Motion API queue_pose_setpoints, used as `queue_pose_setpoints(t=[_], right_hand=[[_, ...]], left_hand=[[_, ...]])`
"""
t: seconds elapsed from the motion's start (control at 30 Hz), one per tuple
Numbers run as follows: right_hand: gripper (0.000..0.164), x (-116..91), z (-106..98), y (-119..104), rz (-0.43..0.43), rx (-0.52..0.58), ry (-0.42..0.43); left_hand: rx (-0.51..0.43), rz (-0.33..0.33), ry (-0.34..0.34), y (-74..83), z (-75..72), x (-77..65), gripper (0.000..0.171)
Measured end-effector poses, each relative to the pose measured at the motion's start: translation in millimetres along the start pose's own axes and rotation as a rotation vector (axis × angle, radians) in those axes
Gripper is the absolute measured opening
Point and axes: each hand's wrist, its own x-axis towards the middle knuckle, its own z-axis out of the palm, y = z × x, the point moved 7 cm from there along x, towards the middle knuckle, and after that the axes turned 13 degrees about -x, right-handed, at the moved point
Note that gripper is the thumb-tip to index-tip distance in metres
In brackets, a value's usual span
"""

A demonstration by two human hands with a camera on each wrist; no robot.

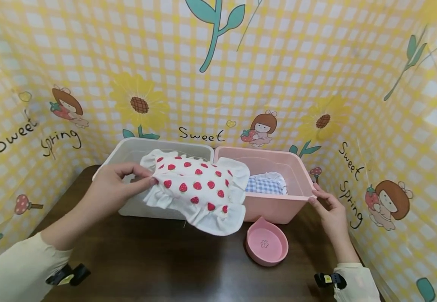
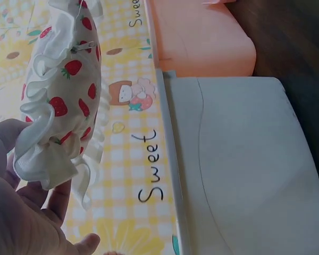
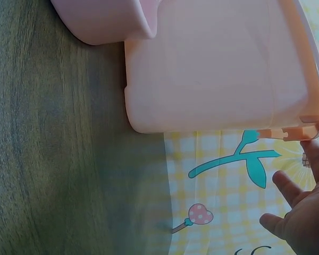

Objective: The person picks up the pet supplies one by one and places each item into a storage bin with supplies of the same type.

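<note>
My left hand (image 1: pixel 117 185) pinches one end of a small white cushion (image 1: pixel 197 180) with red strawberries and ruffled edges. It holds the cushion up in front of the grey bin (image 1: pixel 146 208) and partly over the pink bin (image 1: pixel 269 208). In the left wrist view, a zipper (image 2: pixel 84 48) shows on the cushion's side. My right hand (image 1: pixel 332 214) grips the front right corner of the pink bin's rim with thumb and fingers. Inside the pink bin lies a blue-and-white checked cloth piece (image 1: pixel 265 184) with a white ruffle, partly hidden by the cushion.
A pink round bowl (image 1: pixel 266 245) with a paw print stands on the dark wooden table (image 1: pixel 146 260), in front of the pink bin. The two bins stand side by side. Behind and to both sides hangs a yellow checked sheet (image 1: pixel 203 96) with printed figures.
</note>
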Motion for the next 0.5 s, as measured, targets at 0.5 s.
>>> queue_pose_setpoints(t=[0.5], right_hand=[[0.032,0.2,1.2,4.2,-0.009,-0.017,0.005]], left_hand=[[-0.133,0.034,-0.019,5.5,59.5,63.8,0.021]])
